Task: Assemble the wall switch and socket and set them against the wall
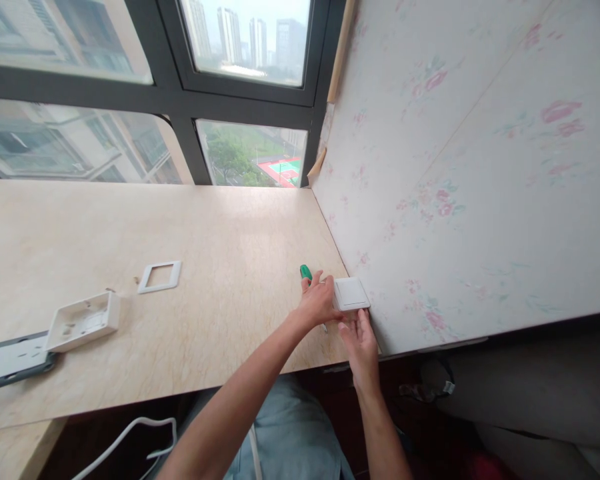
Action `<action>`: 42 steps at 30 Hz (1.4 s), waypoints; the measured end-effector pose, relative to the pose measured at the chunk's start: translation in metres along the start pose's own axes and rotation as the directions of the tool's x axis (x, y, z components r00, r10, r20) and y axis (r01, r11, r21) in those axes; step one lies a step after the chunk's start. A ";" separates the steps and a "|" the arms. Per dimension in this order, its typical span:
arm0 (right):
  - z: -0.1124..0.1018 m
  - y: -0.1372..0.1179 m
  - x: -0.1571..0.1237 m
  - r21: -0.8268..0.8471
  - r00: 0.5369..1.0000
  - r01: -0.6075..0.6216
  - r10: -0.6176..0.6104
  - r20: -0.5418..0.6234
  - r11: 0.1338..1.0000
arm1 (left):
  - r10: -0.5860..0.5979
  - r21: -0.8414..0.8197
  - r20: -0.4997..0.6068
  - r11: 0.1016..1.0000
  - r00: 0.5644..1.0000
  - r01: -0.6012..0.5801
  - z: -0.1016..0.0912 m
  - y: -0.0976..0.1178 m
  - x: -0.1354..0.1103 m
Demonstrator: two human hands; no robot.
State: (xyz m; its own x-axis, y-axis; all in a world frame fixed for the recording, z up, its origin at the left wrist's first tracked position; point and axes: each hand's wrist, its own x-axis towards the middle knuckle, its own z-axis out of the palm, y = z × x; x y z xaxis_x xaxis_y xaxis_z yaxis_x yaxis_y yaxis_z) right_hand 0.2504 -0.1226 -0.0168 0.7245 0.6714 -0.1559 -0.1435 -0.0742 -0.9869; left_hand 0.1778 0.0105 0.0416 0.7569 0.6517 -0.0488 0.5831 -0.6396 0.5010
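Observation:
A white wall light switch (351, 294) with a square rocker is at the right end of the marble sill, close to the papered wall. My left hand (319, 301) grips its left edge, fingers curled at the side. From below, my right hand (363, 341) holds the near edge, fingertips by the lower right corner. Under my left hand lies a screwdriver; its green handle (305, 272) sticks out past the fingers and a bit of metal shaft shows on the near side. The underside of the switch is hidden.
To the left on the sill (240, 267) lie a white switch frame (161, 277), an open white mounting box (84, 323) and a dark-rimmed grey-white plate (15, 360) partly under the box. Flowered wallpaper (460, 167) bounds the right side, dark-framed windows (245, 100) the back. A white cable (130, 433) hangs below.

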 end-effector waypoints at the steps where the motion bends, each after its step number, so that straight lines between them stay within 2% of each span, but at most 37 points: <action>1: -0.001 0.000 0.000 -0.008 1.000 -0.002 0.002 0.001 1.000 | 0.005 -0.001 -0.012 1.000 1.000 -0.005 0.001 -0.001 -0.001; 11: -0.001 -0.001 -0.007 -0.091 0.997 0.079 -0.078 0.010 0.993 | 0.009 -0.004 -0.126 1.000 0.992 -0.009 0.009 -0.010 -0.011; 21: 0.002 -0.008 -0.013 -0.140 0.998 0.067 -0.067 0.001 0.988 | 0.051 -0.005 -0.190 0.999 0.981 -0.053 0.011 -0.013 -0.023; 24: 0.005 -0.010 -0.023 -0.142 0.997 0.076 -0.080 -0.024 0.987 | 0.041 -0.031 -0.248 0.998 0.968 -0.050 0.011 -0.026 -0.037; 28: 0.013 -0.014 -0.039 -0.227 0.989 0.146 -0.151 -0.003 0.963 | 0.027 -0.065 -0.346 0.996 0.938 -0.053 0.009 -0.062 -0.070; 31: 0.023 -0.016 -0.042 -0.359 0.958 0.287 -0.269 0.102 0.888 | -0.027 -0.096 -0.387 0.995 0.922 -0.011 0.005 -0.095 -0.101; 35: 0.038 -0.013 -0.022 -0.481 0.856 0.517 -0.439 0.273 0.709 | -0.085 -0.136 -0.402 0.990 0.912 0.032 -0.008 -0.133 -0.146; 39: 0.056 -0.005 0.006 -0.572 0.780 0.626 -0.441 0.444 0.530 | -0.118 -0.180 -0.445 0.983 0.888 0.041 -0.023 -0.155 -0.190; 42: 0.068 -0.004 0.023 -0.650 0.754 0.650 -0.442 0.487 0.393 | -0.169 -0.252 -0.498 0.967 0.851 0.044 -0.030 -0.166 -0.217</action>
State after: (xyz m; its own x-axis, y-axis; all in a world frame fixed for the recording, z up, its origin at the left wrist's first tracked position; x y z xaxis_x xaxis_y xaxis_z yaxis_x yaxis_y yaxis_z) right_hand 0.2219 -0.0569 -0.0134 0.2812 0.8977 0.3391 0.8528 -0.0717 -0.5173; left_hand -0.0918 -0.0128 -0.0053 0.3985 0.8652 0.3043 0.5228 -0.4869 0.6997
